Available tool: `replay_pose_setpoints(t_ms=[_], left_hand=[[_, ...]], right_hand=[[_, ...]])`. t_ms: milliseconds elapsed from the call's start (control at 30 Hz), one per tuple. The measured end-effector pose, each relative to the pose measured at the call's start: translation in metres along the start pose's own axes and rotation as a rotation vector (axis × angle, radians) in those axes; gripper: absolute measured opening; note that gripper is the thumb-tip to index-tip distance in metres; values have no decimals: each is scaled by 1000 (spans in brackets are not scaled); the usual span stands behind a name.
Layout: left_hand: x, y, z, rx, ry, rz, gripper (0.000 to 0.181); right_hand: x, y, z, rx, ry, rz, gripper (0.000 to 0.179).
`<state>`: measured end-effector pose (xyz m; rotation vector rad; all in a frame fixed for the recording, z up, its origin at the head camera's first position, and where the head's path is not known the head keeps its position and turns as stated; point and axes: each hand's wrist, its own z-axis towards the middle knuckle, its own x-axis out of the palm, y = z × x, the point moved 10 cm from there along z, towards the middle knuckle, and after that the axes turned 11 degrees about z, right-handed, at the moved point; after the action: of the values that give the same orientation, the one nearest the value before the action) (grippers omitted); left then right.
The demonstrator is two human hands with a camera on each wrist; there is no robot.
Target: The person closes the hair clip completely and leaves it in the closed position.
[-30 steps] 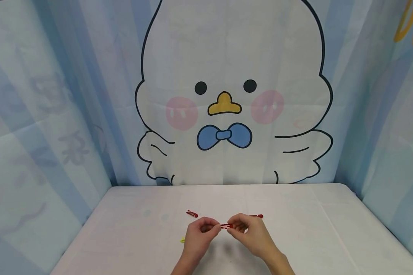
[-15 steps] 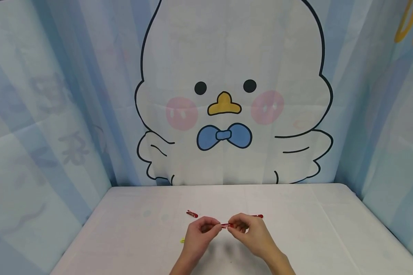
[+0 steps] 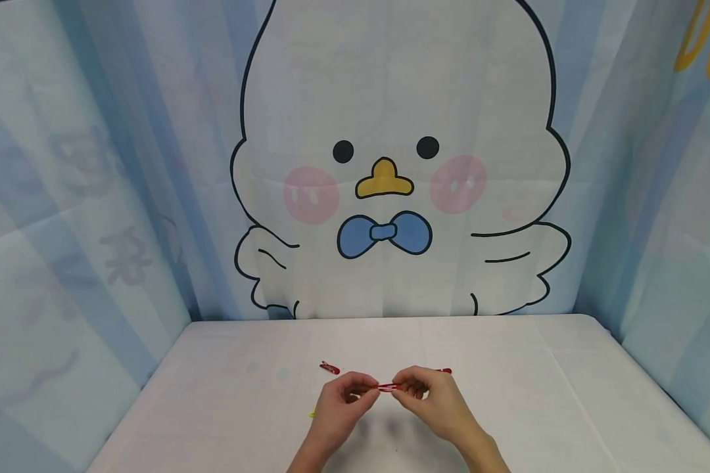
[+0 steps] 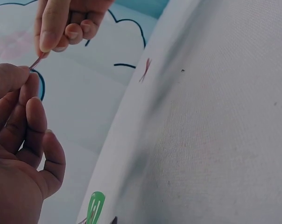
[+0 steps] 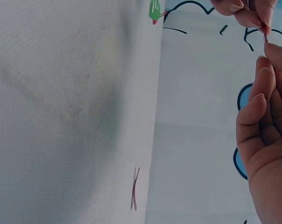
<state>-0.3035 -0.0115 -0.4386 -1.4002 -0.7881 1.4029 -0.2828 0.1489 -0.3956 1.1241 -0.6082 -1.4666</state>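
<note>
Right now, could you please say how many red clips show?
3: the held clip, between left hand and right hand; the left clip, beyond the left hand; the right clip, beyond the right hand. More may be hidden.

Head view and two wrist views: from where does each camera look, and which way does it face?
Head: worn on the head, looks forward and down at the table and printed backdrop; the left hand and right hand show.
Left wrist: worn on that wrist, looks past the left hand, picture turned sideways; both hands show.
Right wrist: worn on that wrist, looks past the right hand, also sideways; both hands show.
Both wrist views share the green clip and the red clip held between the hands.
</note>
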Motion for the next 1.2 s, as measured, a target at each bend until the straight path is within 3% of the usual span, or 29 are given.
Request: replay_pose_setpoints(t_ms=[333,600,833,1200], left_hand=[[-4,-1,0,28,-20,88,16],[-8,1,-1,30,-14,100,16],[-19,3,-1,51,-27,141,17],[-38,16,-6,8,-56,178,17]], right_hand=[[2,-3,1,38,25,7,11],[3,-3,0,50,31,-4,11],[-2,-4,2,48,17,-44,12],[-16,-9,3,39,-16,-76,15]])
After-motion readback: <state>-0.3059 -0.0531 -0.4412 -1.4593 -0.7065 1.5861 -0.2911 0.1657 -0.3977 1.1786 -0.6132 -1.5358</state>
